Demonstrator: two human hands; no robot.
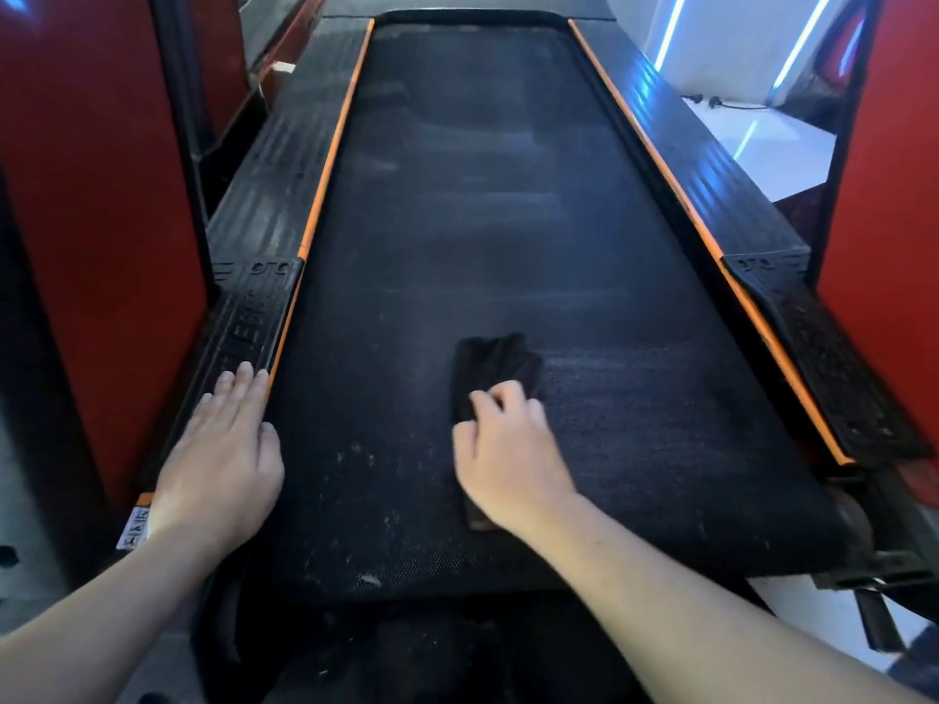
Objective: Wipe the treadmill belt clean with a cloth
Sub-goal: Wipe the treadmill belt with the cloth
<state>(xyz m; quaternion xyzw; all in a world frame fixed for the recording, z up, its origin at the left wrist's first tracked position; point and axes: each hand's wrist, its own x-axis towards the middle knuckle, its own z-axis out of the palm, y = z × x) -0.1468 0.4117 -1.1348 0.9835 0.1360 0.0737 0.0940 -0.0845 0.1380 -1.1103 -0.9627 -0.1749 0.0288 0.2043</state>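
The dark cloth [495,370] lies crumpled on the near end of the treadmill belt [457,221], partly hidden beneath the right hand [508,452], whose fingers clench it. The belt is black, finely textured, flecked with pale dust. The left hand [223,449] rests flat and released on the ribbed side rail [244,327]; its raised lettering is hard to read.

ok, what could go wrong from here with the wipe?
1. Pale specks lie on the belt near the left hand; the cloth under the right hand sits mid-belt and may miss them.
2. The cloth is bunched, so each pass likely covers a narrow strip.
3. The left hand rests by the orange strip; it could slip onto the belt.
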